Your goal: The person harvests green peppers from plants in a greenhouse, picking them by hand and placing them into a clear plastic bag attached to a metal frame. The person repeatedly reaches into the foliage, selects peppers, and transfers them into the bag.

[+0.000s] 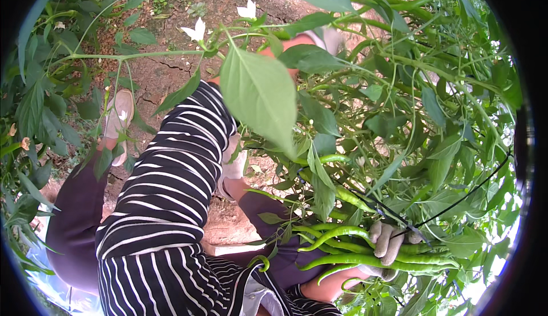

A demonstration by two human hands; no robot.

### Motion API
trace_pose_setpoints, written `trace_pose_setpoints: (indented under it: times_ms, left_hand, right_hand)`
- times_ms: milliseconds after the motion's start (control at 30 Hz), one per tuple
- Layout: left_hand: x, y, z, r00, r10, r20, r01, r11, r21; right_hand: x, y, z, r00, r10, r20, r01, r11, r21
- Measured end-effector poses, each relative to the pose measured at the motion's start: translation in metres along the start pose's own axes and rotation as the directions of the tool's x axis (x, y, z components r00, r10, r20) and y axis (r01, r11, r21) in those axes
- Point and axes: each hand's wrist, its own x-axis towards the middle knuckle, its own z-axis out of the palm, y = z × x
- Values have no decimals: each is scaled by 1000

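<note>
My right hand (385, 245), in a pale grey glove, is closed around a bunch of long green chili peppers (342, 259) at the lower right, their tips and stems showing on either side. My left arm, in a black-and-white striped sleeve, reaches up and across. A large leaf covers part of the forearm. The gloved left hand (332, 40) is among pepper leaves and stems at the upper middle, blurred and partly hidden, so its fingers cannot be made out. Other green peppers (353, 198) hang on the plant just above my right hand.
Dense pepper plants (411, 114) fill the right side, and more foliage (40, 102) stands at the left. A leafy branch (141, 55) with white flowers crosses close before me. A dark cord (469, 192) runs above my right hand. Cracked soil (171, 70) lies between the plants.
</note>
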Motion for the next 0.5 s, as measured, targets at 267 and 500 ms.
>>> trace_pose_setpoints:
  times_ms: [267,500]
  left_hand:
    - [-82,21,-55,1000,-13,-21,18,967,255]
    - [-307,105,-94,999,-25,-43,34,976,217]
  right_hand:
    - [8,-4,21,999,-34,-38,29,991,-127]
    - [12,-9,71,992,-122,36,125,986,-112]
